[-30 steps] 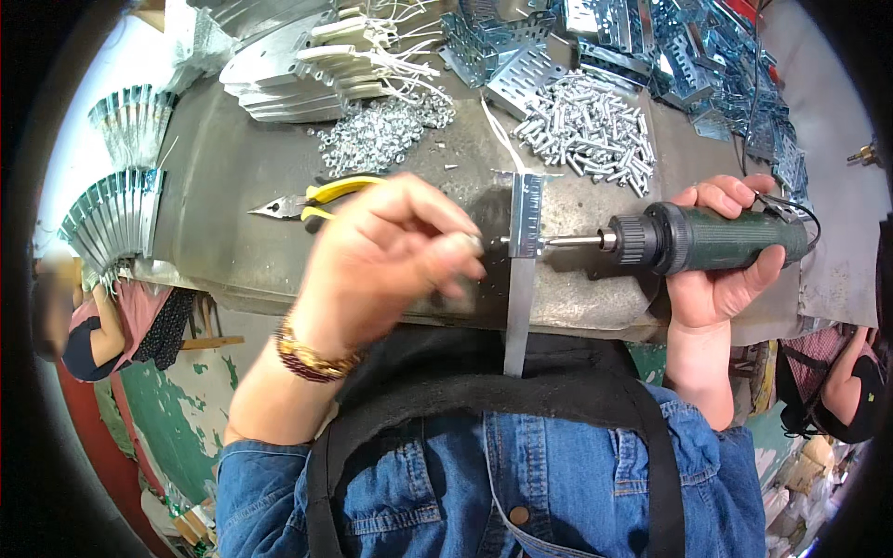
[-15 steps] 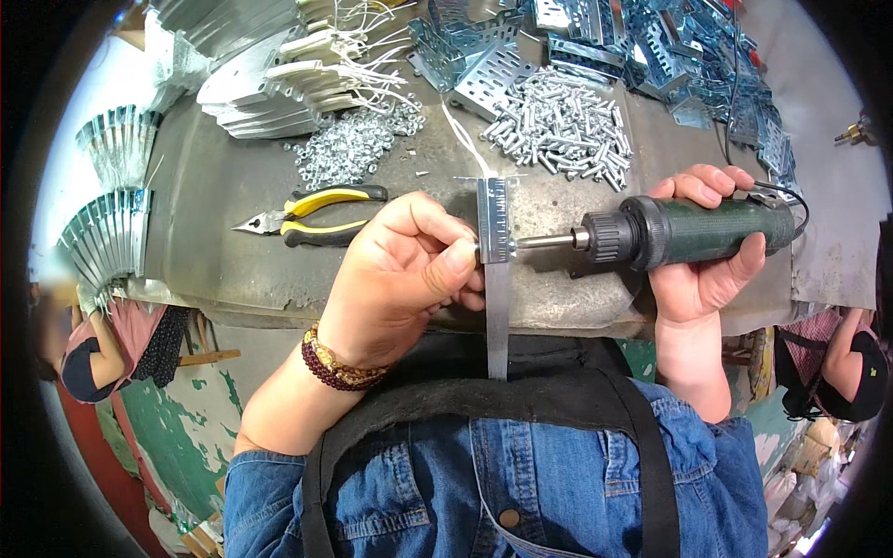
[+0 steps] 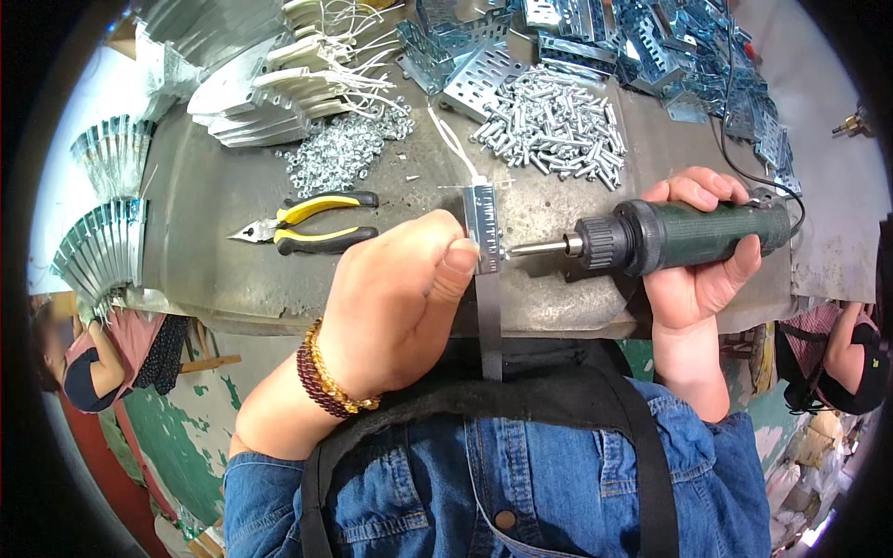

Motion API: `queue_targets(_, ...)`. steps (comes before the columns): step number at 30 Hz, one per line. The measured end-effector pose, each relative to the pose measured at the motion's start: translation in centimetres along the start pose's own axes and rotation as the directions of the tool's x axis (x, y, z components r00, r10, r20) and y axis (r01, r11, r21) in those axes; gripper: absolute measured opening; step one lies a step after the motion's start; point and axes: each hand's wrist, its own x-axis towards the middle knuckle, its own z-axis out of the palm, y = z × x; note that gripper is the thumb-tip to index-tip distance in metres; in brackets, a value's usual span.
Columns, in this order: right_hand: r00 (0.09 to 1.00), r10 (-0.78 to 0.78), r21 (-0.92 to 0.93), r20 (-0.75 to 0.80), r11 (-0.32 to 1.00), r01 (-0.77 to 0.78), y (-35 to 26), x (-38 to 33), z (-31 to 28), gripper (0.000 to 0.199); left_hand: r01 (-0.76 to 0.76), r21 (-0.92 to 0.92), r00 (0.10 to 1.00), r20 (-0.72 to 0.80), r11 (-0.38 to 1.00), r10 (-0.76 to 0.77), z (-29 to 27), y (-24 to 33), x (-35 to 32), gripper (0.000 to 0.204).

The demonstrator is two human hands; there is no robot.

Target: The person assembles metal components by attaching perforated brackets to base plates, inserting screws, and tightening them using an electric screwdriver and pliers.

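Observation:
My left hand (image 3: 400, 298) pinches a narrow perforated metal bracket (image 3: 485, 244) and holds it upright over the near edge of the grey workbench (image 3: 205, 214). My right hand (image 3: 698, 279) grips a dark green electric screwdriver (image 3: 688, 234). Its bit lies level and touches the bracket's right face near the top. My left thumb presses on the bracket's left side. A beaded bracelet sits on my left wrist.
Yellow-handled pliers (image 3: 312, 223) lie left of my left hand. Behind are a heap of silver bolts (image 3: 553, 126), a pile of nuts (image 3: 339, 153), stacked white plates with wires (image 3: 279, 84) and blue-tinted perforated brackets (image 3: 670, 46). Other people sit at lower left (image 3: 102, 363) and lower right (image 3: 837, 344).
Both hands, bracket and screwdriver have stayed together while the view shifted; the pliers, partly behind my left hand a second ago, now lie in full view.

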Motion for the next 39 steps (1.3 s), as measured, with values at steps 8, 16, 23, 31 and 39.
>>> queue_targets(8, 1.0, 0.011, -0.008, 0.026, 1.0, -0.011, 0.1, 0.0, -0.3, 0.059, -0.198, 0.212, 0.978, -0.016, 0.957, 0.206, -1.4, -2.6, -0.5, 0.016)
queue_targets(16, 0.999, 0.022, -0.012, 0.025, 1.0, -0.022, 0.1, 0.1, -0.3, 0.058, -0.113, 0.623, 0.983, -0.042, 0.774, 0.178, -7.4, -7.1, -4.0, 0.028)
queue_targets(23, 1.0, 0.016, -0.007, 0.003, 1.0, -0.016, 0.1, 0.0, 0.0, 0.059, -0.36, -0.923, 0.921, -0.375, 0.137, -0.108, -12.4, -5.5, -4.1, 0.027)
queue_targets(31, 1.0, -0.004, -0.019, -0.023, 1.0, 0.003, 0.1, -0.1, -0.3, 0.056, -0.374, -0.854, 0.868, -0.459, 0.361, -0.188, -2.9, 0.8, 2.3, 0.051)
queue_targets(39, 1.0, 0.002, -0.006, -0.019, 1.0, -0.002, 0.0, 0.1, -0.3, 0.057, -0.215, -0.359, 0.8, -0.598, 0.908, -0.047, -1.1, 3.6, 4.8, 0.083)
